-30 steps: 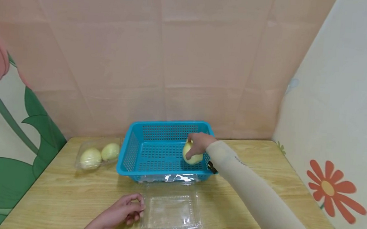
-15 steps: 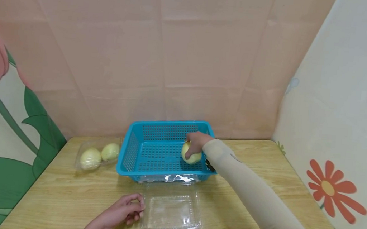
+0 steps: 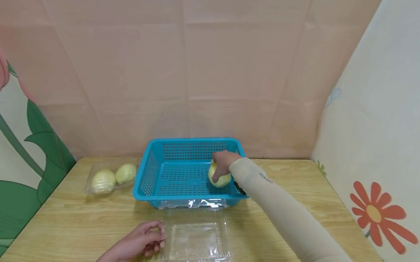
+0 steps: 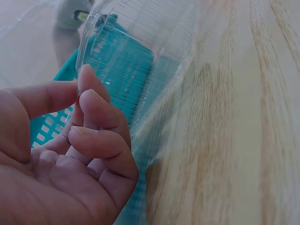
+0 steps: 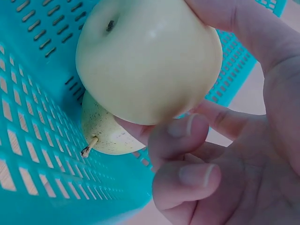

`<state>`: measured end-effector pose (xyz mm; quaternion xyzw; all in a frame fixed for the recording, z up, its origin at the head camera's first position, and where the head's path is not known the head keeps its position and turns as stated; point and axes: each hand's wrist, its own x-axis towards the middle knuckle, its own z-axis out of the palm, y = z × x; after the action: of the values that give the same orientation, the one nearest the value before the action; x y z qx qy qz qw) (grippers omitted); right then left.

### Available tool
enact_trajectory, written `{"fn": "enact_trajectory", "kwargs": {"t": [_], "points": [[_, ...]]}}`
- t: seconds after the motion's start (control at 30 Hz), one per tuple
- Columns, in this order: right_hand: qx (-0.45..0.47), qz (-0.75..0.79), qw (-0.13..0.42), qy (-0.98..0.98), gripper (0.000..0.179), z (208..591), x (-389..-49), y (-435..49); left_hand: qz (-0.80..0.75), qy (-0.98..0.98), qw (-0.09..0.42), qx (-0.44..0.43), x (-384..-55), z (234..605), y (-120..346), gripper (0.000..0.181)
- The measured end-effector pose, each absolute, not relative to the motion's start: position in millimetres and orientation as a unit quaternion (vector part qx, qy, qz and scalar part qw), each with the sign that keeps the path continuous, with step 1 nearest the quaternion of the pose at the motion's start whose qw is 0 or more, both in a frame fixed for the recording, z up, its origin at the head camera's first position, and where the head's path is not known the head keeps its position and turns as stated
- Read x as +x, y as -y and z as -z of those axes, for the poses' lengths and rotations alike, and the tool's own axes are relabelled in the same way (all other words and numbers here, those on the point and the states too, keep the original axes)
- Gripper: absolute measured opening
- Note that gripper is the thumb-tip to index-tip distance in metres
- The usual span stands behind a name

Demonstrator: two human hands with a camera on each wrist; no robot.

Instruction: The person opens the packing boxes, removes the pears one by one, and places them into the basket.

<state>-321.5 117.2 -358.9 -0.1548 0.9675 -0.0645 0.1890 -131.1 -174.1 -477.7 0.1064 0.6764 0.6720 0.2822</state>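
In the head view my right hand (image 3: 226, 162) grips a pale yellow-green pear (image 3: 216, 177) inside the right end of the blue plastic basket (image 3: 182, 175). The right wrist view shows thumb and fingers round this pear (image 5: 145, 61). A second pear (image 5: 112, 133), speckled and with a short stem, lies beneath it against the basket wall. At the front, my left hand (image 3: 141, 240) pinches the left edge of a clear plastic clamshell box (image 3: 195, 243) between thumb and index finger; its other fingers are curled. The box lies on the table with nothing in it.
Left of the basket stands another clear clamshell box (image 3: 98, 165) holding two pears (image 3: 104, 181). The front box's raised clear flap (image 3: 193, 203) overlaps the basket's front wall. A wooden table (image 3: 58, 218) lies under everything, with a pinkish cloth backdrop (image 3: 237, 67) behind.
My right hand and its pear have shifted slightly left within the basket. The left hand and the front box stay where they were.
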Motion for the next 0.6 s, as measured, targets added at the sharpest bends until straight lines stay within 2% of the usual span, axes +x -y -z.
{"fn": "enact_trajectory", "kwargs": {"t": [0.4,0.6], "points": [[-0.147,0.049,0.199,-0.968,0.069,354.0,-314.4,-119.5,-0.669,-0.680,0.282,0.100,-132.4,477.7,172.9,0.011],[-0.143,0.042,0.202,-0.968,0.072,354.5,-316.2,-119.4,-0.670,-0.678,0.284,0.100,-132.7,477.2,172.1,0.011]]}}
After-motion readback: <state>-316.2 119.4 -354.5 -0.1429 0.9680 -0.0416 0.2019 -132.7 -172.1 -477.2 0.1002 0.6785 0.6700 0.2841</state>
